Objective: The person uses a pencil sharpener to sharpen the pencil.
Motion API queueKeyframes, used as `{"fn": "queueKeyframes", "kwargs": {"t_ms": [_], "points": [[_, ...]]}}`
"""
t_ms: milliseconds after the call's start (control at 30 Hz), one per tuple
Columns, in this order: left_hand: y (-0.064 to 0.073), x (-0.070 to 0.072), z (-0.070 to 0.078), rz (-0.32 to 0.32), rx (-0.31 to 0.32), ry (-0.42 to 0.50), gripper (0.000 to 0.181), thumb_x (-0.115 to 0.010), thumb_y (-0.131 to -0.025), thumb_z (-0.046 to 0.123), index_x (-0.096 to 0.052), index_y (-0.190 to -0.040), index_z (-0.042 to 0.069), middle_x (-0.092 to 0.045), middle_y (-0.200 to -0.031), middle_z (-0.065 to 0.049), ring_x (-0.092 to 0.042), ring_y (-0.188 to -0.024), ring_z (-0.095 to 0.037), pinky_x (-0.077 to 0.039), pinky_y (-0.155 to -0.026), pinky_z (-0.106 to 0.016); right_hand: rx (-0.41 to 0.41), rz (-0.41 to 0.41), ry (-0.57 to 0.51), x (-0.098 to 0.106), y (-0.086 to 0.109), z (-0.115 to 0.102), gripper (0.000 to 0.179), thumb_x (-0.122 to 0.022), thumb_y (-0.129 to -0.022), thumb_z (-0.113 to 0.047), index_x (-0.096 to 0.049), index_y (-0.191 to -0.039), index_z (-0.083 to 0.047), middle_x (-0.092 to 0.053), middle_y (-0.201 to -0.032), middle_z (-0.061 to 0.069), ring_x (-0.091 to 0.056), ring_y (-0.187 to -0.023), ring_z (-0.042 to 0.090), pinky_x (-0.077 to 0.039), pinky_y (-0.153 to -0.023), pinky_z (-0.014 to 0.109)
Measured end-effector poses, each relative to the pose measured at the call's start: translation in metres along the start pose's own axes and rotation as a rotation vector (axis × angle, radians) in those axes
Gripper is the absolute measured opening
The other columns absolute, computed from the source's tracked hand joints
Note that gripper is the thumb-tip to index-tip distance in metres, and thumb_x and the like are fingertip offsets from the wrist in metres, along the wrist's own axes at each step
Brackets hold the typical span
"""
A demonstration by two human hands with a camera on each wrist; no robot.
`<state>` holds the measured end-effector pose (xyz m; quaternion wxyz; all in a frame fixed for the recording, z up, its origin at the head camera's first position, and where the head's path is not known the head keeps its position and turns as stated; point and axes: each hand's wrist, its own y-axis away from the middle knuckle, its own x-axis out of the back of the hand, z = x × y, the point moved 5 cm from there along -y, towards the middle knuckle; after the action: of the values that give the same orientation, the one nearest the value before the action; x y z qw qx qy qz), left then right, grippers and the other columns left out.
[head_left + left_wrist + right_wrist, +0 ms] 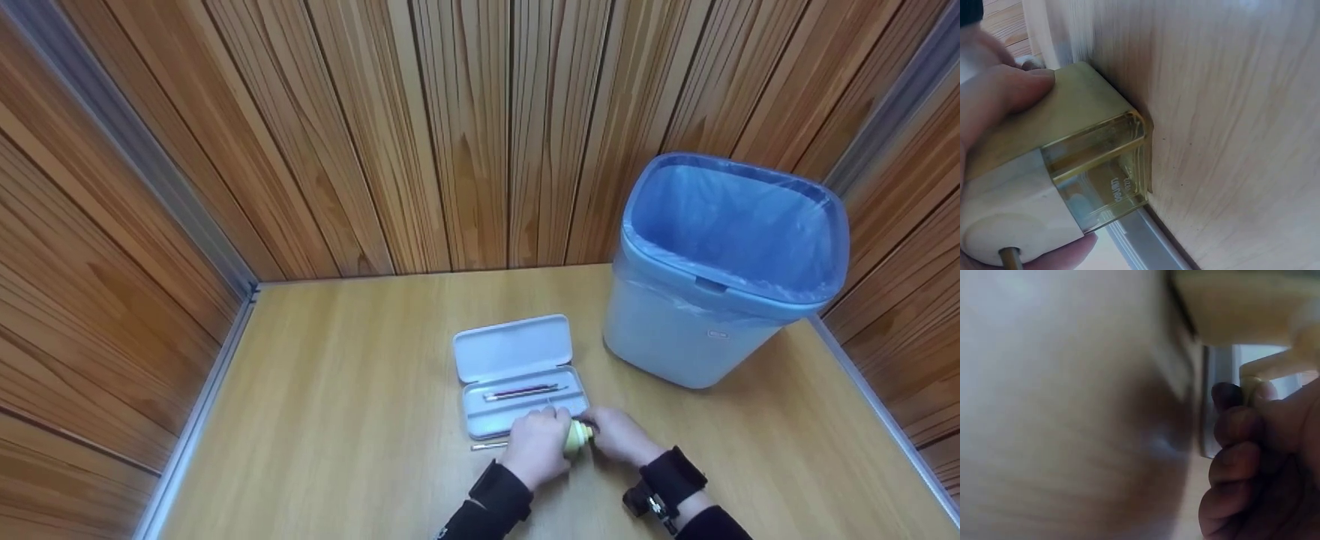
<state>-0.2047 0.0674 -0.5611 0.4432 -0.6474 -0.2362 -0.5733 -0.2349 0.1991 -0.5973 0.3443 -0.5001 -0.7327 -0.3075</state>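
A yellow pencil sharpener [1089, 107] with a side crank stands on the table, its clear drawer [1106, 180] facing the left wrist camera. My left hand [538, 444] grips its body, thumb [1027, 87] on top. From the sharpener's front hole sticks a thin shaft [1012, 259], seen only in part. My right hand [619, 435] pinches the crank handle [1251, 388] between thumb and fingers on the other side. In the head view, a pencil [487, 446] pokes out left of my left hand; its other end is hidden.
Just beyond my hands lies an open pale pencil case [513, 351], with pencils [521, 392] in its tray. A bin [675, 330] lined with a blue bag [739, 217] stands at the back right. Wood-panelled walls [472, 135] enclose the table [337, 390].
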Motion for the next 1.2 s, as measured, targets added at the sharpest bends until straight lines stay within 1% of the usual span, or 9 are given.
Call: {"fn": "queueKeyframes", "kwargs": {"t_ms": [100,167,267,400,500,700,933,1033,1200], "points": [[0.001,-0.001,0.000,-0.010,0.010,0.010,0.052,-0.092,-0.056,0.038,-0.059,-0.089,0.015,-0.063,-0.077,0.003,-0.060,-0.062,-0.014,-0.046,-0.050,-0.028,-0.022,-0.015,0.004,-0.006,0.013,0.002,0.015,-0.062,-0.082,0.004,-0.069,-0.086,-0.008,-0.068,-0.082,0.005,-0.062,-0.078,0.020,-0.052,-0.074,0.044],[0.001,-0.001,0.000,-0.010,0.011,0.010,0.053,-0.092,-0.056,0.038,-0.059,-0.089,0.015,-0.063,-0.077,0.003,-0.060,-0.063,-0.014,-0.046,-0.051,-0.028,-0.003,-0.009,0.009,-0.008,0.021,0.002,0.009,-0.065,-0.088,-0.004,-0.066,-0.082,-0.010,-0.065,-0.077,0.002,-0.060,-0.074,0.017,-0.050,-0.069,0.041],[0.001,-0.001,0.000,-0.002,0.006,-0.001,0.053,-0.092,-0.055,0.039,-0.059,-0.089,0.015,-0.063,-0.077,0.004,-0.060,-0.063,-0.014,-0.046,-0.051,-0.027,0.048,0.001,0.026,-0.008,0.033,-0.001,0.012,-0.065,-0.091,-0.013,-0.065,-0.079,-0.011,-0.064,-0.074,0.000,-0.060,-0.070,0.016,-0.048,-0.064,0.037],[0.001,-0.001,0.000,-0.004,0.003,-0.010,0.055,-0.092,-0.054,0.040,-0.060,-0.091,0.016,-0.063,-0.077,0.004,-0.060,-0.063,-0.014,-0.046,-0.052,-0.027,0.118,-0.004,0.041,-0.005,0.046,-0.008,0.010,-0.065,-0.092,-0.012,-0.066,-0.081,-0.011,-0.065,-0.076,-0.002,-0.063,-0.071,0.018,-0.048,-0.064,0.035],[0.000,-0.001,-0.001,-0.014,0.007,-0.005,0.055,-0.092,-0.054,0.040,-0.060,-0.091,0.015,-0.064,-0.077,0.004,-0.060,-0.063,-0.014,-0.046,-0.052,-0.027,0.147,0.007,0.041,0.000,0.054,-0.014,0.008,-0.065,-0.091,-0.010,-0.068,-0.083,-0.012,-0.068,-0.078,-0.002,-0.065,-0.073,0.019,-0.050,-0.065,0.035],[0.000,-0.001,0.001,-0.020,-0.002,-0.008,0.055,-0.092,-0.054,0.039,-0.060,-0.090,0.015,-0.064,-0.077,0.003,-0.061,-0.064,-0.014,-0.048,-0.053,-0.027,0.158,0.047,0.056,0.012,0.068,-0.025,0.008,-0.066,-0.088,-0.006,-0.069,-0.082,-0.011,-0.068,-0.073,-0.002,-0.062,-0.067,0.015,-0.049,-0.061,0.031],[0.000,-0.003,-0.001,-0.023,0.008,-0.004,0.055,-0.093,-0.055,0.039,-0.059,-0.091,0.015,-0.063,-0.077,0.003,-0.060,-0.064,-0.014,-0.047,-0.053,-0.028,0.169,0.102,0.074,0.031,0.066,-0.039,0.006,-0.065,-0.088,-0.004,-0.071,-0.087,-0.006,-0.071,-0.076,0.002,-0.064,-0.067,0.014,-0.050,-0.061,0.029],[0.000,-0.003,0.000,-0.013,0.005,-0.006,0.055,-0.093,-0.055,0.040,-0.060,-0.091,0.015,-0.063,-0.077,0.003,-0.060,-0.063,-0.014,-0.047,-0.052,-0.027,0.165,0.115,0.073,0.040,0.059,-0.043,0.007,-0.065,-0.088,-0.003,-0.071,-0.087,-0.006,-0.070,-0.074,0.003,-0.062,-0.064,0.012,-0.048,-0.058,0.027],[-0.001,-0.002,0.001,-0.009,0.007,-0.010,0.054,-0.093,-0.054,0.040,-0.060,-0.089,0.015,-0.064,-0.076,0.003,-0.060,-0.063,-0.014,-0.046,-0.051,-0.027,0.167,0.153,0.080,0.050,0.045,-0.046,0.009,-0.064,-0.088,-0.001,-0.072,-0.090,-0.005,-0.073,-0.078,0.007,-0.066,-0.068,0.018,-0.053,-0.062,0.029]]}}
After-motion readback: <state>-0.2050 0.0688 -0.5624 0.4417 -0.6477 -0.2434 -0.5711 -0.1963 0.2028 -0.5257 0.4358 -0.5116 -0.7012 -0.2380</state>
